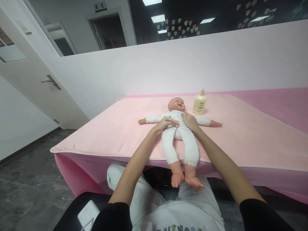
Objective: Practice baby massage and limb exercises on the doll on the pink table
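Doll (179, 128) on its back on the pale pink cloth (108, 134), near the middle of the table's front edge — long axis running from wall (183, 70) to person, head toward the wall, feet past the edge and above the lap. Face up, turned slightly toward the pump bottle (199, 103); arms straight out to either side, legs nearly parallel. Left hand (167, 122) laid on the lower belly, fingers spread only narrowly and pointing across the body; right hand (189, 121) resting along the opposite side of the torso, fingers toward the head. Both opened out, pressed to the white fabric, gripping nothing. Soft, padded-looking torso and limbs, smooth and glossy head, moulded feet. Bottle upright just beyond one outstretched arm — pale yellow, round-shouldered, dark print on the front
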